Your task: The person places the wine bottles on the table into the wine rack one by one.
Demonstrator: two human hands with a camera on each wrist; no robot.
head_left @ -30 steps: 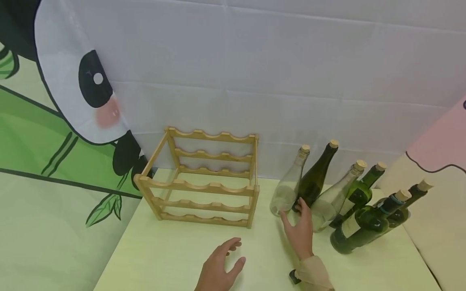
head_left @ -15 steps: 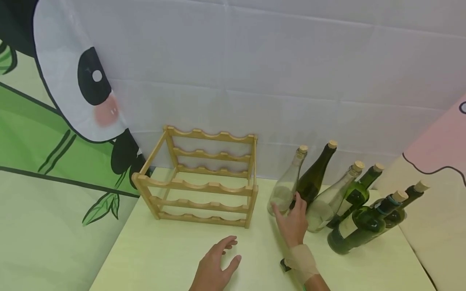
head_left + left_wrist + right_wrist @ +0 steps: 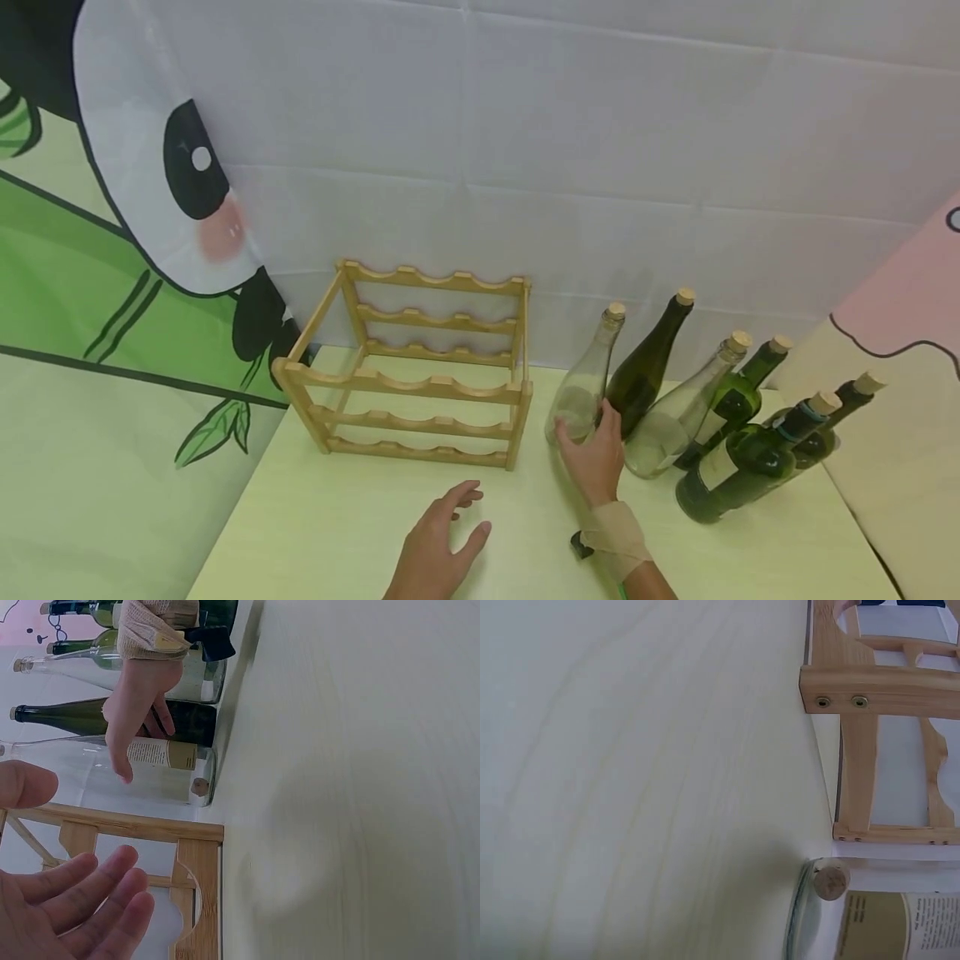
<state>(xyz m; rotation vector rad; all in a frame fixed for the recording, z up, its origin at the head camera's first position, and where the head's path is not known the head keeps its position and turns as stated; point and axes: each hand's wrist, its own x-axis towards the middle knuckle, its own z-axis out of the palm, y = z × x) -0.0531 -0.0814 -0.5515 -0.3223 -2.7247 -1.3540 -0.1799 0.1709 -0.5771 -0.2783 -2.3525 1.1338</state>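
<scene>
Your right hand (image 3: 596,462) grasped the clear bottle (image 3: 588,379), thumb and fingers round its lower body; your left hand (image 3: 435,542) hung released above the table (image 3: 315,517), fingers loose. The bottle stood between the wooden rack (image 3: 431,387) and 1 dark green bottle (image 3: 647,367), long axis near upright, cork (image 3: 615,309) pointing up. Its smooth glass tapered to a slim neck; the rack's 3 front rails were scalloped, grained wood.

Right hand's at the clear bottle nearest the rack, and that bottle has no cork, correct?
Not quite: the head view shows a cork in that clear bottle's mouth. The rest stands: the right hand is at the clear bottle nearest the rack.
</scene>
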